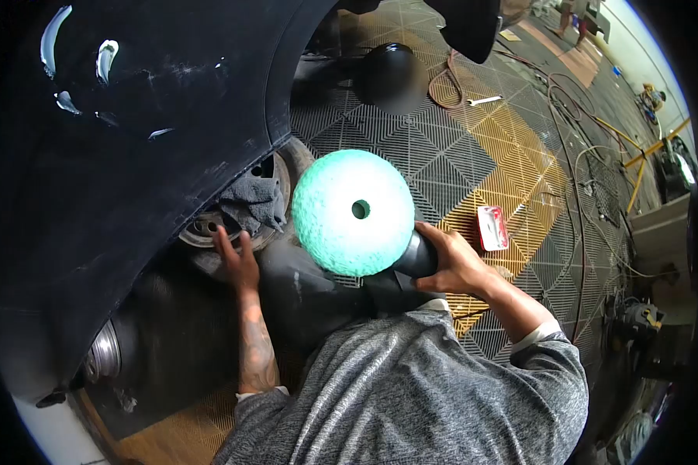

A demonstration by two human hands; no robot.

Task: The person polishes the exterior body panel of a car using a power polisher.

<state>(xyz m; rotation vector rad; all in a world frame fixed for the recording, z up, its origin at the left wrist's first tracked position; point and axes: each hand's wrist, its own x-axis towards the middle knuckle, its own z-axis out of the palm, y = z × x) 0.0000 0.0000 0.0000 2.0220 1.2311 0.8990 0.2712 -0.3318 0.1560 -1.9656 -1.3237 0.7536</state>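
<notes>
My right hand is wrapped round the black body of a polisher. Its round, light-green foam pad faces up towards me, with a hole in the middle. My left hand has its fingers apart and holds nothing. Just beyond those fingers, a crumpled grey cloth lies on a wheel. The dark car body panel rises on the left, bearing several white smears of paste. Whether my left fingertips touch the wheel, I cannot tell.
A red-and-white tin stands on the black-and-yellow tiled floor to the right. Farther off lie a wrench and a looped hose. Hoses and cables trail along the right. A person's legs show far back.
</notes>
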